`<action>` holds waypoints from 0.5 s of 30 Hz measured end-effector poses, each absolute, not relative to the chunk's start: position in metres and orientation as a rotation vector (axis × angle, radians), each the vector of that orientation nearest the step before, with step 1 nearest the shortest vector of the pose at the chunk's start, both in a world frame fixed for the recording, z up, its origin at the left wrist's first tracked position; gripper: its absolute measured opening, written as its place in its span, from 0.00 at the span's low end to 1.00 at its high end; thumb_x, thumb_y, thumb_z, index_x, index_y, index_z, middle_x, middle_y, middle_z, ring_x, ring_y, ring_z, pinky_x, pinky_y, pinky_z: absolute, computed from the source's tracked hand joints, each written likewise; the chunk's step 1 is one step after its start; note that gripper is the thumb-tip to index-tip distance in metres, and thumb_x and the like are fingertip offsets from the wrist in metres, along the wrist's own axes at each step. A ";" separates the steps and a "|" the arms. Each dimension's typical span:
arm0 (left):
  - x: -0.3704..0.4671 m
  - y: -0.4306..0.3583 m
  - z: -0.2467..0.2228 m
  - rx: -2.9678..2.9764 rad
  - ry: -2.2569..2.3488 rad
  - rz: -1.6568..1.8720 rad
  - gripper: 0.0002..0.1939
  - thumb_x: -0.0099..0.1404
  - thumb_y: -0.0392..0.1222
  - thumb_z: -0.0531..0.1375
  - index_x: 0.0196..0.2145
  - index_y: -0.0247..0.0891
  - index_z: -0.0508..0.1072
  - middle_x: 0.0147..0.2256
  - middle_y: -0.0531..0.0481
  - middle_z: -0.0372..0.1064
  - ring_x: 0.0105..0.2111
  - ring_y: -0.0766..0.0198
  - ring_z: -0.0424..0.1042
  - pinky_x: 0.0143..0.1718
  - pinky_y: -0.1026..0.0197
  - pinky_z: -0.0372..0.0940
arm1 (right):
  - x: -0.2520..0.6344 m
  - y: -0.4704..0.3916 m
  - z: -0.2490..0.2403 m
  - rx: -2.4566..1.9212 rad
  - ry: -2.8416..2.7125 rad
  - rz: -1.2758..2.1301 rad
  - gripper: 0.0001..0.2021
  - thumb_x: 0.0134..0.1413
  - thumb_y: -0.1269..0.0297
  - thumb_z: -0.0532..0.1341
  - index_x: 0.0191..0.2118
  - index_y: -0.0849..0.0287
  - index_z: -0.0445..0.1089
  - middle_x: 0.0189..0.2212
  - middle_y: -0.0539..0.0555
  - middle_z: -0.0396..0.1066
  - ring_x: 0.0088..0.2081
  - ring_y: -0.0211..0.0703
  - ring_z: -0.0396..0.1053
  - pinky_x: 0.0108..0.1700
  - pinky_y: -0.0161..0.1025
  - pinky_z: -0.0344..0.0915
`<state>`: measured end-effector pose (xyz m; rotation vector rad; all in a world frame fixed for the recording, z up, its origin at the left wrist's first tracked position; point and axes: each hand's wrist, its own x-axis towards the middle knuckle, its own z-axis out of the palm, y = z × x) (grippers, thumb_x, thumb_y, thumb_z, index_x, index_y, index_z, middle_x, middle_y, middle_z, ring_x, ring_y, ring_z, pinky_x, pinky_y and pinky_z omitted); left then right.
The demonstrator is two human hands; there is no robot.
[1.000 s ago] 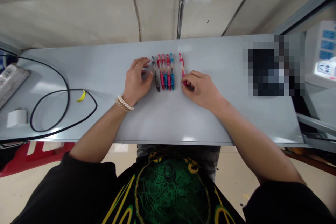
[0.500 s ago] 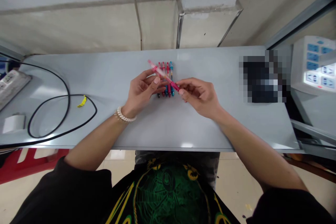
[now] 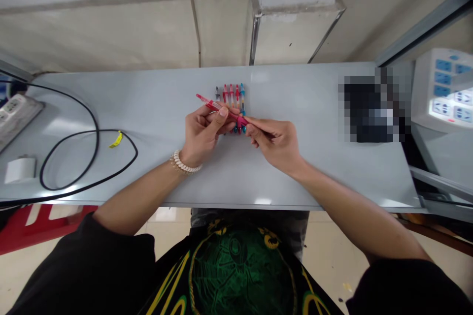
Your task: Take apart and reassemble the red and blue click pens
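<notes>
A pink-red pen [image 3: 210,103] is held slantwise above the table, its thin end up to the left. My left hand [image 3: 205,130] pinches its middle between thumb and fingers. At its lower right end, my right hand [image 3: 275,140] grips the thick dark pink part. Under and behind the pen lies a row of several pens side by side: a black one [image 3: 218,92] at the left, red and pink ones [image 3: 231,91] in the middle, a blue one [image 3: 242,91] at the right. My fingers hide part of the row.
On the grey-white table [image 3: 155,88], a black cable [image 3: 96,147] with a yellow tag [image 3: 116,140] loops at the left, near a white adapter [image 3: 20,170] and a power strip [image 3: 18,115]. A blurred dark object [image 3: 369,110] and a white socket block [image 3: 441,91] are at the right.
My left hand has closed round the pen's middle, and the pen has tilted flatter, its upper end lower and further left. My right hand has moved slightly left. The black pen's top now shows.
</notes>
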<state>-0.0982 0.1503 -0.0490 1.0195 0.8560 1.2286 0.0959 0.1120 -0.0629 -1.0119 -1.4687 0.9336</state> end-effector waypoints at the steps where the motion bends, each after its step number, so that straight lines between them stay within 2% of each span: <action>1: -0.097 0.149 -0.049 1.003 0.855 1.242 0.20 0.59 0.56 0.80 0.40 0.40 0.84 0.39 0.51 0.86 0.36 0.68 0.86 0.39 0.71 0.81 | 0.095 0.112 -0.066 -1.006 -1.526 0.821 0.13 0.74 0.56 0.65 0.51 0.54 0.86 0.30 0.49 0.79 0.26 0.34 0.72 0.29 0.35 0.73; 7: -0.093 0.146 -0.052 0.993 0.876 1.281 0.22 0.58 0.58 0.80 0.40 0.40 0.84 0.38 0.52 0.85 0.36 0.69 0.85 0.41 0.72 0.80 | 0.096 0.114 -0.082 -0.958 -1.717 0.374 0.17 0.76 0.68 0.58 0.59 0.51 0.83 0.39 0.53 0.85 0.35 0.39 0.80 0.42 0.39 0.81; 11: -0.093 0.146 -0.056 1.004 0.895 1.285 0.23 0.59 0.61 0.80 0.40 0.41 0.83 0.39 0.51 0.85 0.36 0.68 0.85 0.42 0.70 0.81 | 0.098 0.121 -0.093 -0.894 -1.815 0.248 0.21 0.74 0.71 0.58 0.64 0.50 0.80 0.47 0.58 0.85 0.45 0.47 0.83 0.50 0.47 0.83; 15: -0.096 0.149 -0.061 1.044 0.902 1.267 0.24 0.61 0.62 0.78 0.42 0.41 0.82 0.41 0.49 0.85 0.38 0.67 0.85 0.44 0.68 0.81 | 0.097 0.128 -0.097 -0.928 -1.863 0.227 0.20 0.75 0.70 0.56 0.61 0.53 0.81 0.47 0.61 0.85 0.46 0.50 0.82 0.51 0.50 0.82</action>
